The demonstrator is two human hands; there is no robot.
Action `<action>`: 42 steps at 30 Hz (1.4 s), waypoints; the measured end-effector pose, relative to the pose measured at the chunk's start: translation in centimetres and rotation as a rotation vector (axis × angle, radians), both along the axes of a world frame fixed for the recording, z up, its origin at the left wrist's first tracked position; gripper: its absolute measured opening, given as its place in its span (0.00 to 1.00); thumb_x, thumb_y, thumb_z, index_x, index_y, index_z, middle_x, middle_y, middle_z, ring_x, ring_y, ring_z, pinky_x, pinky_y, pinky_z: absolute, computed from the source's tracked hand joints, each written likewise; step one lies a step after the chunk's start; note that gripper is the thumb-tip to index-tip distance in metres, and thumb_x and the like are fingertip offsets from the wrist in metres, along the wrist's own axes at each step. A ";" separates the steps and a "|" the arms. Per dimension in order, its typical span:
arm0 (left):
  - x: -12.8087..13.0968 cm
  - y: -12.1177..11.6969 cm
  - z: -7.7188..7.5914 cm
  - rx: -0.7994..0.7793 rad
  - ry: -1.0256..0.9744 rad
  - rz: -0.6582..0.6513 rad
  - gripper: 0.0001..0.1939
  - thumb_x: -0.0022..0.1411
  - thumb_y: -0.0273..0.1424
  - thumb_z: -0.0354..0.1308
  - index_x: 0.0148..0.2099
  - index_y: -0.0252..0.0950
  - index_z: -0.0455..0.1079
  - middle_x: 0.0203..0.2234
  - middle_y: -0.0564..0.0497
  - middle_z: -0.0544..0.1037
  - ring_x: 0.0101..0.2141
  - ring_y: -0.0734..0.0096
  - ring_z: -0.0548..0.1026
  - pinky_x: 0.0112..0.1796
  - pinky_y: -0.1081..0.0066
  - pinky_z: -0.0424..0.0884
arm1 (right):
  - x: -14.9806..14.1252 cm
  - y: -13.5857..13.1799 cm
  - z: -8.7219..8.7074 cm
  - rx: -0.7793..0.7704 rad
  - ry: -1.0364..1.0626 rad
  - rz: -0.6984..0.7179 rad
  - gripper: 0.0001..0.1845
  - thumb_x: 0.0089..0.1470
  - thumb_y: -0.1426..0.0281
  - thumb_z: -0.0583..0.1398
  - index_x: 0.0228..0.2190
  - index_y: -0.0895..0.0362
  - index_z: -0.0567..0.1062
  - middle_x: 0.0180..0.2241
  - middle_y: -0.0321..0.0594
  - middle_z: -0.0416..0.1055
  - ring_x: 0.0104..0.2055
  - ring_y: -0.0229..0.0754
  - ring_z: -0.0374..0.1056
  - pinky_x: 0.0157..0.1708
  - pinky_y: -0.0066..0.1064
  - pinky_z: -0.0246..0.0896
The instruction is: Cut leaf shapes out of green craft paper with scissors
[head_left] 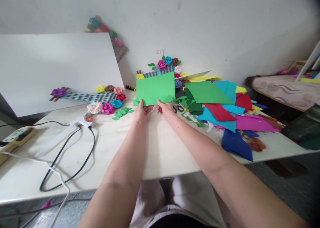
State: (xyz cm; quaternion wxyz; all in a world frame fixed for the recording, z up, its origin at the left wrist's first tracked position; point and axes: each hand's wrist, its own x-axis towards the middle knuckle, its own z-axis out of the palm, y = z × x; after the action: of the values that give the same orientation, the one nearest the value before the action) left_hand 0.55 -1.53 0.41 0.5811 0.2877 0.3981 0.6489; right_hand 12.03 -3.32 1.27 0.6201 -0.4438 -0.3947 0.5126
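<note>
Both hands hold a green sheet of paper (155, 86) up over the middle of the table. My left hand (143, 111) pinches its lower left edge, thumb in front. My right hand (164, 108) is closed on the lower edge farther right, where an uneven green strip runs along the bottom. Beside my left hand lie several cut green paper leaves (122, 112). Black-handled scissors (178, 108) rest just right of my right hand, near green scraps (183, 102). Behind the sheet, a woven strip with paper flowers (162, 64) is partly hidden.
Coloured paper sheets (220, 113) pile up on the right. A second flowered woven strip (90, 97) leans on a white board (60, 68) at left. A glue gun (81, 121), looping black cable (93, 144) and power strip (17, 139) occupy the left side. A box cutter (130, 87) lies behind.
</note>
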 end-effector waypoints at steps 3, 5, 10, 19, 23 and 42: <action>-0.2 0.0 0.0 0.008 0.014 0.051 0.24 0.64 0.47 0.47 0.46 0.30 0.67 0.23 0.45 0.78 0.27 0.66 0.79 0.33 0.71 0.73 | 0.0 0.0 0.0 -0.007 -0.007 -0.003 0.17 0.52 0.67 0.62 0.16 0.61 0.71 0.10 0.32 0.64 0.10 0.28 0.59 0.10 0.21 0.46; -0.2 -0.1 0.0 0.007 0.025 0.061 0.25 0.63 0.49 0.47 0.45 0.30 0.67 0.22 0.45 0.77 0.27 0.66 0.79 0.32 0.71 0.73 | -0.1 0.0 0.0 -0.001 -0.006 -0.002 0.17 0.52 0.67 0.62 0.16 0.61 0.71 0.10 0.32 0.64 0.10 0.28 0.58 0.10 0.21 0.46; -0.3 -0.1 0.2 -0.008 0.091 0.055 0.27 0.60 0.52 0.50 0.37 0.29 0.69 0.19 0.44 0.76 0.24 0.67 0.78 0.27 0.74 0.72 | -0.2 -0.1 0.1 0.010 0.008 0.008 0.16 0.53 0.69 0.61 0.16 0.62 0.71 0.10 0.31 0.64 0.09 0.29 0.59 0.09 0.21 0.45; -1.6 -0.1 0.0 0.044 0.138 -0.083 0.15 0.56 0.39 0.62 0.31 0.29 0.72 0.21 0.44 0.77 0.20 0.73 0.75 0.26 0.75 0.71 | 0.9 0.2 0.7 -0.033 0.027 -0.079 0.18 0.53 0.69 0.62 0.15 0.61 0.69 0.09 0.31 0.62 0.09 0.28 0.57 0.09 0.20 0.45; -1.7 -0.3 0.0 0.080 0.159 -0.120 0.15 0.59 0.37 0.59 0.28 0.29 0.72 0.21 0.43 0.77 0.20 0.75 0.74 0.26 0.75 0.71 | 1.2 0.5 0.4 -0.016 0.038 -0.041 0.17 0.50 0.67 0.64 0.15 0.61 0.69 0.10 0.31 0.64 0.10 0.28 0.59 0.10 0.20 0.47; -0.6 -0.5 -0.4 0.110 0.144 -0.204 0.12 0.51 0.32 0.66 0.24 0.29 0.69 0.16 0.51 0.72 0.15 0.81 0.67 0.19 0.79 0.63 | 0.2 0.0 0.3 -0.016 -0.017 -0.041 0.15 0.48 0.74 0.62 0.14 0.61 0.70 0.10 0.33 0.65 0.11 0.29 0.59 0.09 0.20 0.46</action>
State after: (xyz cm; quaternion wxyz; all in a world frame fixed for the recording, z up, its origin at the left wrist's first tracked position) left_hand -0.09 -2.02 0.03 0.5974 0.4040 0.3712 0.5849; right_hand 12.25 -3.28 1.61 0.6237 -0.4610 -0.3866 0.4990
